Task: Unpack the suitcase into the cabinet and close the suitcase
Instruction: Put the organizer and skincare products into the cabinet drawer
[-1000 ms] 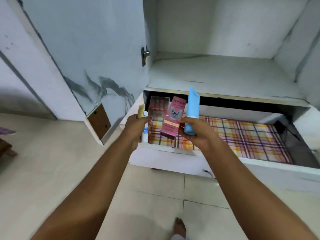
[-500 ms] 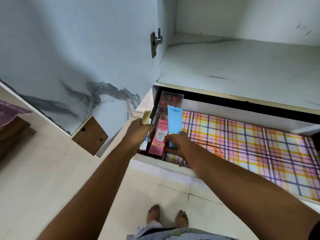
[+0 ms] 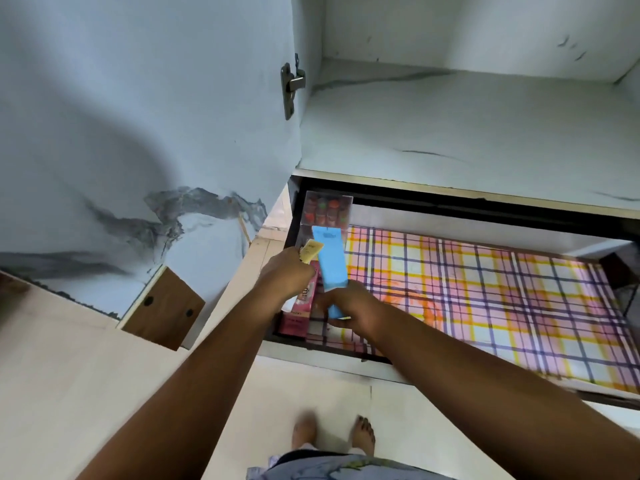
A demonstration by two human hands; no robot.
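- Head view: the cabinet (image 3: 450,126) stands open, its marbled door (image 3: 138,133) swung out toward nine o'clock, a metal hinge (image 3: 291,88) on the door's inner edge.
- Below the bare shelf, a drawer (image 3: 332,356) is pulled out, lined with a plaid sheet (image 3: 485,289) in pink, yellow and purple.
- The right hand (image 3: 349,306) has its fingers curled round the lower end of a blue tube (image 3: 330,259), which stands nearly upright over the drawer's nine-o'clock end.
- The left hand (image 3: 285,277), just beside it toward nine o'clock, is closed round a small yellow tube (image 3: 310,251) whose tip sticks out above the knuckles.
- A pink box (image 3: 299,313) lies in the drawer's corner under both hands, partly hidden by them; whether either hand touches it I cannot tell.
- At twelve o'clock from the hands, a clear case (image 3: 327,211) with rows of small coloured items sits at the drawer's back corner.
- Bare feet (image 3: 362,433) stand on the pale floor (image 3: 69,375) at six o'clock.
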